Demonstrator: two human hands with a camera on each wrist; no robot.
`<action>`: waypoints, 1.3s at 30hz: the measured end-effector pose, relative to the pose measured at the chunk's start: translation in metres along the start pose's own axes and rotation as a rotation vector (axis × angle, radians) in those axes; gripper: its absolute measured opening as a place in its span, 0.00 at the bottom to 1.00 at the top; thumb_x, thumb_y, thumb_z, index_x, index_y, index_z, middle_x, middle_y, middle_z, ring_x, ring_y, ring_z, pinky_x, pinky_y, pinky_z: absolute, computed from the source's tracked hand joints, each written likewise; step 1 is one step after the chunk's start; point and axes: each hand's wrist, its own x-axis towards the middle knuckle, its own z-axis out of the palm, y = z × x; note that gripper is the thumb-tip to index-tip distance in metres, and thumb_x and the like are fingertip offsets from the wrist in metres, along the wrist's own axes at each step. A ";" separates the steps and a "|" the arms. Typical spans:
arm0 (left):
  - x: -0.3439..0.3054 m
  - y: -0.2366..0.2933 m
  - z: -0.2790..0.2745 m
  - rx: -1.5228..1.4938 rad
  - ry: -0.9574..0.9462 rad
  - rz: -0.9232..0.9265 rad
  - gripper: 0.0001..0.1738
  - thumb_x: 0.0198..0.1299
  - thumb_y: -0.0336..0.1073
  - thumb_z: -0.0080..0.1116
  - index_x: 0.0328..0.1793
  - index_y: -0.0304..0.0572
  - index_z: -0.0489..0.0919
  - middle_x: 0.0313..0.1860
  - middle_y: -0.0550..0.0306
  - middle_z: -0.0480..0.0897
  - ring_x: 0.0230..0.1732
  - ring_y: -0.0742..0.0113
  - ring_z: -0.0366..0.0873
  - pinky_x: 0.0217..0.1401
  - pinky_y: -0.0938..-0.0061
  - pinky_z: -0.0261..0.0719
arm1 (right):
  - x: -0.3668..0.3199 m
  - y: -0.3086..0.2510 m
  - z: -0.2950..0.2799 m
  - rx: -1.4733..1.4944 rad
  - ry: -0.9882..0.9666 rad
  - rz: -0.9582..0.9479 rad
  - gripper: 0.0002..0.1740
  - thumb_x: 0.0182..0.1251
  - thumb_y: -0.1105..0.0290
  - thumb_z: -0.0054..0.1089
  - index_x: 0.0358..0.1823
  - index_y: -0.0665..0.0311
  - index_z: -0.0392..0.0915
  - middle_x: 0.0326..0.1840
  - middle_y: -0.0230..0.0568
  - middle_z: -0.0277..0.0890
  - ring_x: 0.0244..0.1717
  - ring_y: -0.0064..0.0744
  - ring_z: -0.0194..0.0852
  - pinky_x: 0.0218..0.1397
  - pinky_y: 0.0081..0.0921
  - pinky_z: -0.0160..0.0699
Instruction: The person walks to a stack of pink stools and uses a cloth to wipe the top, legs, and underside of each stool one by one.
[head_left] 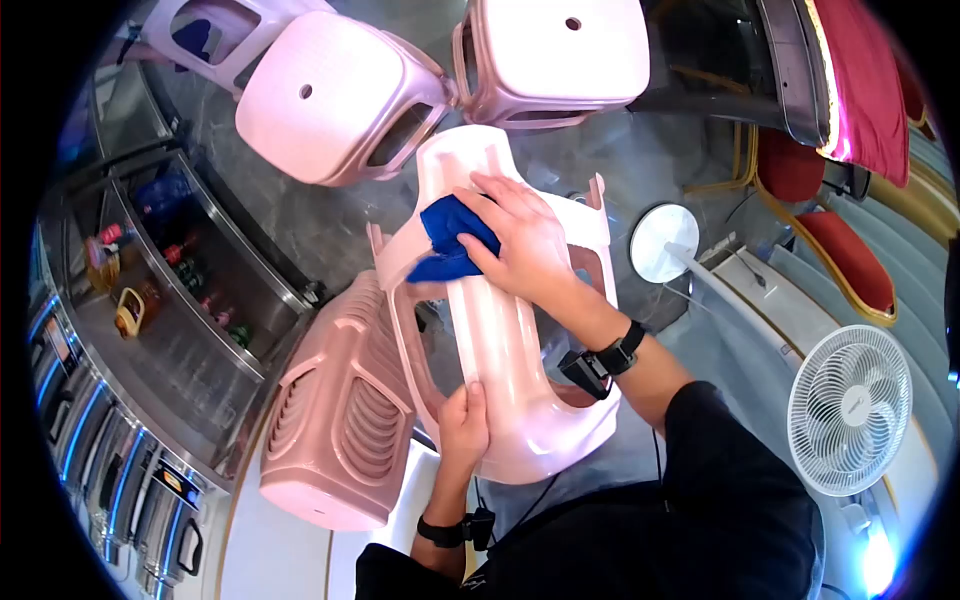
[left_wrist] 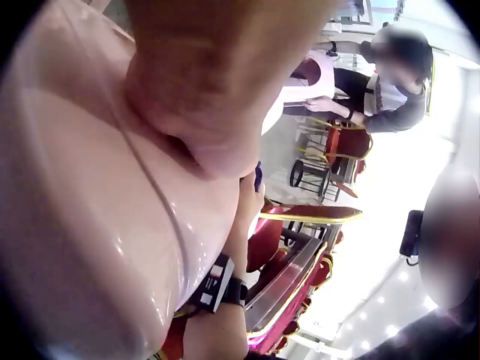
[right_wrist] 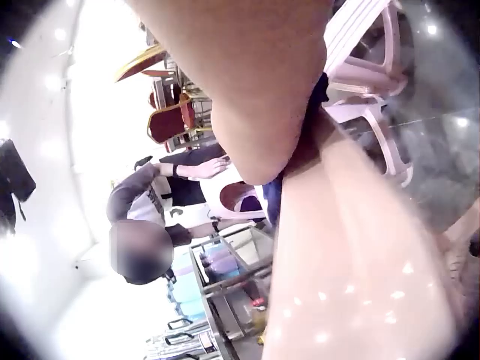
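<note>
A pink plastic stool (head_left: pixel 500 340) lies tilted in front of me, legs pointing away. My right hand (head_left: pixel 520 240) presses a blue cloth (head_left: pixel 450 240) flat against the stool's upper side, fingers fairly straight. My left hand (head_left: pixel 462 425) grips the stool's near rim, fingers curled round the edge. In the left wrist view the left hand (left_wrist: pixel 210 90) lies on the glossy pink stool (left_wrist: pixel 75 225). The right wrist view shows the right hand (right_wrist: pixel 255 90) above the stool (right_wrist: pixel 352 255), with a strip of the blue cloth (right_wrist: pixel 271 199) under it.
Two more pink stools (head_left: pixel 340 95) (head_left: pixel 555 60) stand beyond, and a third (head_left: pixel 340 420) lies on its side at left. A steel shelf unit (head_left: pixel 180 300) runs along the left. A white fan (head_left: pixel 850 410) and red chairs (head_left: pixel 850 260) are at right. Another person (left_wrist: pixel 390 82) stands farther off.
</note>
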 end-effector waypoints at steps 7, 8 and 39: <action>-0.005 -0.010 -0.039 -0.055 -0.007 -0.100 0.29 0.85 0.50 0.40 0.51 0.29 0.83 0.39 0.60 0.86 0.42 0.77 0.79 0.47 0.77 0.77 | -0.042 0.106 0.004 0.448 0.062 0.330 0.25 0.71 0.63 0.66 0.66 0.62 0.80 0.67 0.51 0.81 0.70 0.47 0.79 0.73 0.37 0.74; -0.011 -0.021 -0.049 -0.109 0.013 -0.109 0.30 0.85 0.50 0.38 0.53 0.29 0.83 0.43 0.56 0.87 0.42 0.73 0.82 0.48 0.76 0.80 | -0.060 0.133 0.008 0.346 0.091 0.527 0.23 0.72 0.64 0.65 0.65 0.64 0.80 0.63 0.53 0.84 0.66 0.44 0.83 0.70 0.33 0.77; -0.057 -0.024 -0.069 -0.069 0.000 -0.224 0.34 0.85 0.52 0.32 0.51 0.26 0.81 0.40 0.55 0.85 0.41 0.69 0.79 0.46 0.70 0.77 | -0.083 0.081 0.025 0.684 0.217 0.409 0.20 0.80 0.66 0.56 0.68 0.62 0.80 0.73 0.41 0.78 0.81 0.44 0.64 0.84 0.43 0.55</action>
